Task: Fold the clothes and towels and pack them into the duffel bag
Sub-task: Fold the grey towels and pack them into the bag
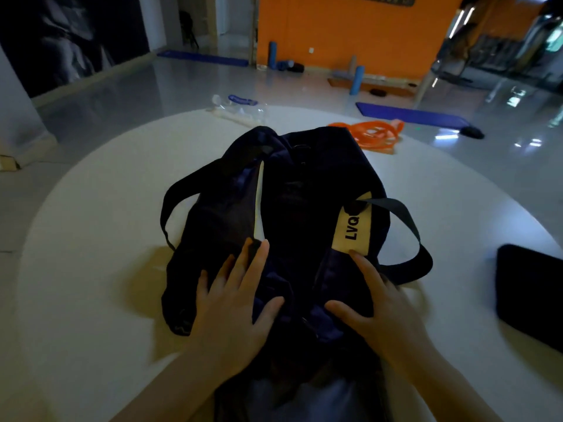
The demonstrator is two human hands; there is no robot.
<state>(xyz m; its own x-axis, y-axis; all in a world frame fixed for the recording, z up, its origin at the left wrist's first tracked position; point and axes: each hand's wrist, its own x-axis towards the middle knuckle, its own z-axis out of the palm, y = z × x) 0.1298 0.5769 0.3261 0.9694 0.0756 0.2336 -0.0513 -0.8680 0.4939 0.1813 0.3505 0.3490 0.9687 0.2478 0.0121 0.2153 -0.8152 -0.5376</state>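
Note:
A dark navy duffel bag (307, 190) lies lengthwise on the round white table (100, 226), its strap loops spread to both sides and a cream label reading LVQ on its right flank. A pale strip of fabric (259, 205) shows in the bag's left opening. My left hand (234, 300) rests flat on the near left part of the bag, fingers spread. On the near right part lies my right hand (377, 309), fingers straight with the fingertips near the label. What lies inside the bag is too dark to tell.
A folded dark cloth (530, 296) sits at the table's right edge. Orange bands (371, 134) and a clear plastic bottle (240, 109) lie at the far side. Beyond are blue mats (411, 115), foam rollers and an orange wall.

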